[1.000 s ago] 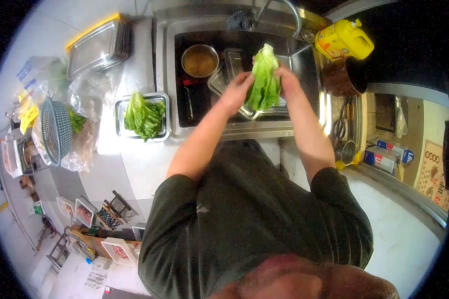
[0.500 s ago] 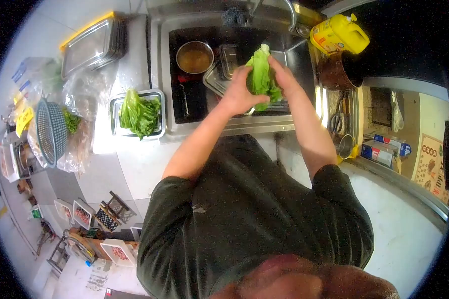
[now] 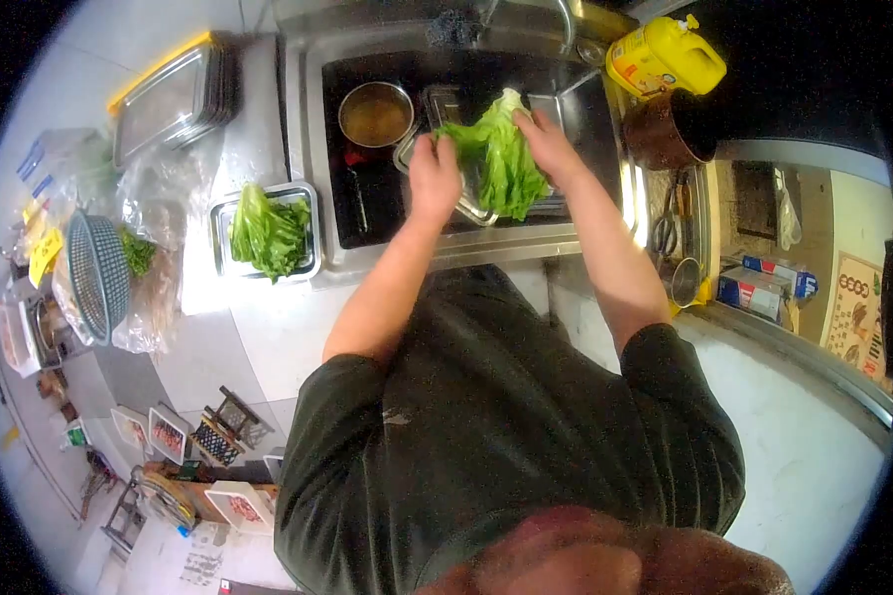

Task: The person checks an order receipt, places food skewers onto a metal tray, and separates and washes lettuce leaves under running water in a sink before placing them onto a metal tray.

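Lettuce (image 3: 512,169) held up over near half of sink (image 3: 352,263), R of ctr. Loose bunch: ragged bright-green leaf tips hang toward near side, paler ribs up the mid, whitish stem end points far. One leaf sticks out L from the head; can't tell if torn free.

L hand (image 3: 435,180): thumb + fingers closed on that leaf. R hand (image 3: 548,149): gripping the head's R side, just below stem end.

Around, near to far: blue-grey plastic basket (image 3: 102,283) tilted up at far L of counter, clear plastic bags (image 3: 154,198) about it. R side: round metal utensil (image 3: 685,283), strainer or ladle, can't tell; scissors (image 3: 667,233) just beyond. L of sink, metal tray (image 3: 315,238) w/ pile of green leaves (image 3: 268,233).

In sink: metal trays (image 3: 443,102), partly under lettuce & hands, so much of their outline hidden; round pot (image 3: 378,91) w/ brownish contents, to their L. Brown pot (image 3: 653,134) at sink's R edge, yellow jug (image 3: 665,57) just past it. Tray stack (image 3: 169,104) far L. Dark scrubber (image 3: 453,30) + tap (image 3: 568,25) at far rim.
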The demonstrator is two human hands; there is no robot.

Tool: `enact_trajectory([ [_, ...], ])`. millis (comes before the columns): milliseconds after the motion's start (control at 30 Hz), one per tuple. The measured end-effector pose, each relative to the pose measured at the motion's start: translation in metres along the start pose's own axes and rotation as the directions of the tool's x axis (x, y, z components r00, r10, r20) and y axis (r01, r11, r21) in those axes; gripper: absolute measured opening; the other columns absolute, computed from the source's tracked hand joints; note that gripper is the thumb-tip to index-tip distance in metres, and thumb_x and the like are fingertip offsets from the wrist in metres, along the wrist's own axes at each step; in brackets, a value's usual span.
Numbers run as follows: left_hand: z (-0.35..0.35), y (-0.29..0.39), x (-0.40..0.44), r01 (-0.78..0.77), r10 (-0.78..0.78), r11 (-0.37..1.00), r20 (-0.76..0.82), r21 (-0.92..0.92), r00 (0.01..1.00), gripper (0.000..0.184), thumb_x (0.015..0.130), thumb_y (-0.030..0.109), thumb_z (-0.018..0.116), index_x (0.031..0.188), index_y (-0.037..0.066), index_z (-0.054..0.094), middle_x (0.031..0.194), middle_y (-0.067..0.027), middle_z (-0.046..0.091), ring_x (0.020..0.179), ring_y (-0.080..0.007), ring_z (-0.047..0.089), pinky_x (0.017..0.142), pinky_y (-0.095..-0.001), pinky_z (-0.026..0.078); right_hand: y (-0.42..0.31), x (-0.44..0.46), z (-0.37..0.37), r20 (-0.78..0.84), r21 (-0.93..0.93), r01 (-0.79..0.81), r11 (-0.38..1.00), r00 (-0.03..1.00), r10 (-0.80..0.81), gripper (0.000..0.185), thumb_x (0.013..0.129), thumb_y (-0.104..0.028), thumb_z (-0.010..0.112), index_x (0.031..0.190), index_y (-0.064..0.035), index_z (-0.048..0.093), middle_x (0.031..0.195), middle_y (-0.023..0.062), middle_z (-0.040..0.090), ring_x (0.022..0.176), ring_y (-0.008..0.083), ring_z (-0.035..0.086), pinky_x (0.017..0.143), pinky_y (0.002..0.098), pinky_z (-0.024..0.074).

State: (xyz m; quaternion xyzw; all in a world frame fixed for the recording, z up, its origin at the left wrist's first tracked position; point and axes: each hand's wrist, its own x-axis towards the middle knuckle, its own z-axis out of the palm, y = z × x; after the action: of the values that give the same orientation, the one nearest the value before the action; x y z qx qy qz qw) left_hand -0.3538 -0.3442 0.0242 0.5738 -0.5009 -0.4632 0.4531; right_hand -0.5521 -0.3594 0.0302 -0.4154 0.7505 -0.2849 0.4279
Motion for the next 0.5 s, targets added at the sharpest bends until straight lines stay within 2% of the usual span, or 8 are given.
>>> enact_trajectory([
  [67,0.002,0.001,0.005,-0.048,0.049,0.999,-0.063,0.023,0.997,0.025,0.09,0.021,0.051,0.096,-0.003,0.054,0.082,-0.0245,0.06,0.08,-0.0401,0.058,0.07,-0.0416,0.045,-0.011,-0.009,0.001,0.021,0.013,-0.038,0.999,0.999,0.038,0.089,0.083,-0.059,0.051,0.136,0.0088,0.031,0.139,0.0248,0.038,0.127,0.0312,0.04,0.104,0.0364,0.031],
  [100,0.001,0.001,0.008,-0.125,0.131,0.988,-0.076,0.087,0.988,0.025,0.088,0.021,0.055,0.098,-0.002,0.053,0.085,-0.0246,0.061,0.079,-0.0414,0.059,0.069,-0.0416,0.047,-0.015,-0.011,0.001,0.03,0.019,-0.057,0.998,0.998,0.056,0.089,0.083,-0.059,0.051,0.137,0.0088,0.03,0.139,0.0246,0.038,0.127,0.031,0.04,0.104,0.0362,0.0312],
  [200,-0.001,0.001,0.017,-0.255,0.269,0.953,-0.067,0.161,0.961,0.029,0.085,0.024,0.062,0.097,0.0,0.053,0.083,-0.0224,0.063,0.077,-0.0394,0.062,0.066,-0.0417,0.049,-0.016,-0.011,0.001,0.102,0.083,-0.135,0.987,0.987,0.126,0.083,0.085,-0.058,0.049,0.136,0.0055,0.035,0.135,0.022,0.043,0.123,0.0288,0.044,0.101,0.036,0.0336],
  [233,-0.006,-0.005,0.024,-0.332,0.338,0.916,0.011,0.228,0.941,0.045,0.076,0.037,0.072,0.098,0.003,0.054,0.081,-0.0171,0.065,0.072,-0.0342,0.064,0.063,-0.0401,0.052,-0.019,-0.013,0.0,0.122,0.097,-0.145,0.985,0.984,0.132,0.079,0.085,-0.058,0.048,0.134,0.0035,0.039,0.133,0.0203,0.047,0.12,0.0275,0.046,0.1,0.0356,0.0348],
  [333,-0.022,-0.007,0.036,-0.605,0.546,0.704,0.26,0.371,0.796,0.061,0.064,0.05,0.077,0.101,0.006,0.055,0.079,-0.0124,0.067,0.066,-0.0294,0.065,0.058,-0.0369,0.053,-0.024,-0.017,-0.001,0.193,0.152,-0.164,0.975,0.972,0.133,0.069,0.087,-0.058,0.046,0.128,-0.0027,0.049,0.123,0.0153,0.055,0.111,0.024,0.053,0.096,0.0346,0.0385],
  [367,-0.025,-0.011,0.039,-0.655,0.581,0.631,0.305,0.416,0.754,0.069,0.056,0.058,0.076,0.101,0.009,0.056,0.075,-0.0086,0.067,0.06,-0.0256,0.065,0.055,-0.0341,0.053,-0.017,-0.013,0.0,0.223,0.18,-0.165,0.97,0.967,0.123,0.066,0.088,-0.058,0.045,0.126,-0.0048,0.053,0.12,0.0137,0.058,0.108,0.023,0.055,0.095,0.0344,0.0396],
  [400,-0.029,-0.006,0.04,-0.696,0.603,0.591,0.349,0.408,0.717,0.068,0.057,0.058,0.076,0.1,0.009,0.056,0.073,-0.0078,0.066,0.059,-0.0254,0.064,0.054,-0.0338,0.052,-0.022,-0.014,0.0,0.252,0.207,-0.164,0.964,0.961,0.11,0.063,0.088,-0.058,0.044,0.123,-0.0069,0.056,0.117,0.012,0.06,0.105,0.0221,0.057,0.093,0.0341,0.0408],
  [500,-0.034,0.0,0.044,-0.814,0.686,0.434,0.446,0.386,0.576,0.067,0.058,0.057,0.075,0.101,0.01,0.055,0.061,-0.0042,0.061,0.053,-0.0245,0.062,0.05,-0.0331,0.051,-0.036,-0.028,0.001,0.273,0.231,-0.299,0.926,0.933,0.233,0.063,0.088,-0.06,0.042,0.119,-0.0078,0.06,0.114,0.0102,0.062,0.102,0.0211,0.058,0.092,0.0331,0.0426],
])
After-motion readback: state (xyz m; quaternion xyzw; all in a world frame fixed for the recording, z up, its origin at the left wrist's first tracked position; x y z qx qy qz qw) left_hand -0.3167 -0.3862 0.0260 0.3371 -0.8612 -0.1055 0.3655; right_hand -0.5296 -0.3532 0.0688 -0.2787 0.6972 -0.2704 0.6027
